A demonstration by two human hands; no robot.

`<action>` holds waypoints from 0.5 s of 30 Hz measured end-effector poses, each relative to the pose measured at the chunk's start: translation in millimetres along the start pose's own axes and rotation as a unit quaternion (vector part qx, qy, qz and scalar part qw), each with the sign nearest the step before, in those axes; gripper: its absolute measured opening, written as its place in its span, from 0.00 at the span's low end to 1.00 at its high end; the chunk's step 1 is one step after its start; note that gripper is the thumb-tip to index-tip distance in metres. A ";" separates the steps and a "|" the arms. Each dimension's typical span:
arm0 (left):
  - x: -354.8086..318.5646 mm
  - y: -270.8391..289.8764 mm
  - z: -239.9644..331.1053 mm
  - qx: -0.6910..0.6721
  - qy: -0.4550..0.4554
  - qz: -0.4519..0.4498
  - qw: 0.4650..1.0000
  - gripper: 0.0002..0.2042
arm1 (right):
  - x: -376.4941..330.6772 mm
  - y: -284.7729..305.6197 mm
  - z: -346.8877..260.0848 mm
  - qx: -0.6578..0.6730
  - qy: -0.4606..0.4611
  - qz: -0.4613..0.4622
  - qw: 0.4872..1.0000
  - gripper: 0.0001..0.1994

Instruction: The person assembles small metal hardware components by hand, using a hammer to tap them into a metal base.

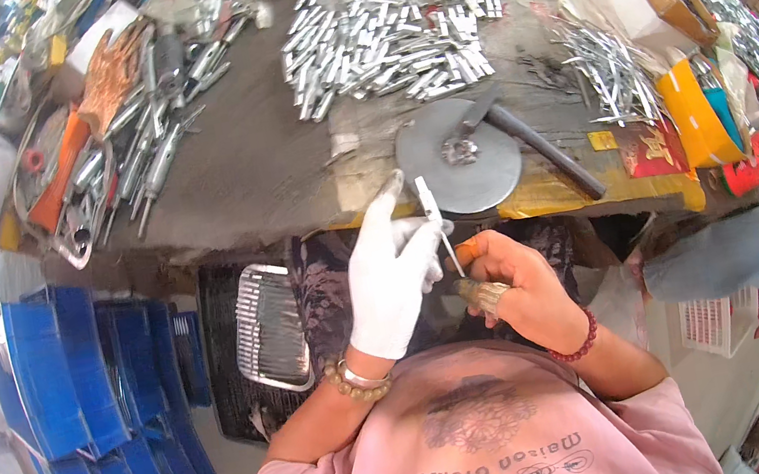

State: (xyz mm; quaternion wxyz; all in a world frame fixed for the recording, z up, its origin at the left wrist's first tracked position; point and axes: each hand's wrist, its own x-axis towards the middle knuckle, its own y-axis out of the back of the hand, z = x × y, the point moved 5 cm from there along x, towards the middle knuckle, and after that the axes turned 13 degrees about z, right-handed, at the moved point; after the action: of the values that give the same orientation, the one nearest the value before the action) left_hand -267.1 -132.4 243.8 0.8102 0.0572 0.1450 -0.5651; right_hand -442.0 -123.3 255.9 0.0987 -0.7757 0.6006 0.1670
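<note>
My left hand (380, 283), in a white glove with a greyed fingertip, pinches a slender silvery metal piece (427, 196) in front of my chest. The piece stands nearly upright, tapering to a thin rod at its lower end. My bare right hand (528, 284) is closed around that thin end, with an orange cover on one finger and a ribbed tan cover on the thumb. Whether it holds anything else is hidden. Just beyond my hands lies a round grey metal disc (447, 159) with a rough centre. A hammer (542, 150) rests across its right side.
A large heap of short silvery parts (402, 20) covers the bench's far middle. Longer metal parts and an orange-handled tool (63, 181) lie left; thin pieces (610, 74) lie right. Blue bins (68, 373) stand low left, beside a metal-slatted tray (271, 327). People are at far right.
</note>
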 end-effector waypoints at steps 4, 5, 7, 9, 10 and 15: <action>3.6 11.2 -7.8 0.035 -0.094 0.031 0.994 0.35 | -0.3 -10.0 3.1 -0.091 0.077 0.020 0.993 0.22; 1.7 18.7 -5.7 0.029 -0.116 0.054 0.991 0.34 | -0.2 -9.9 -3.7 -0.141 0.117 0.018 0.983 0.25; 1.2 39.4 -5.7 -0.008 -0.139 0.087 0.986 0.32 | 3.6 -3.2 -17.2 -0.132 0.175 0.040 0.975 0.31; -3.1 78.9 -10.8 0.045 -0.150 0.147 0.977 0.32 | 15.6 16.4 -19.2 -0.088 0.266 0.098 0.955 0.31; -5.6 98.0 -14.3 0.092 -0.159 0.174 0.967 0.32 | 23.7 26.9 -25.1 -0.129 0.363 0.143 0.911 0.30; -2.6 229.6 -127.2 0.117 0.001 0.367 0.923 0.32 | 35.5 30.6 -35.9 -0.349 0.501 0.261 0.748 0.33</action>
State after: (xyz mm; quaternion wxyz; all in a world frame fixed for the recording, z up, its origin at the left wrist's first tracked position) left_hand -75.6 -15.9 107.2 0.9481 0.2015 0.0472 -0.2413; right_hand -458.6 -175.9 277.2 -0.5416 -0.5415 0.6424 -0.0286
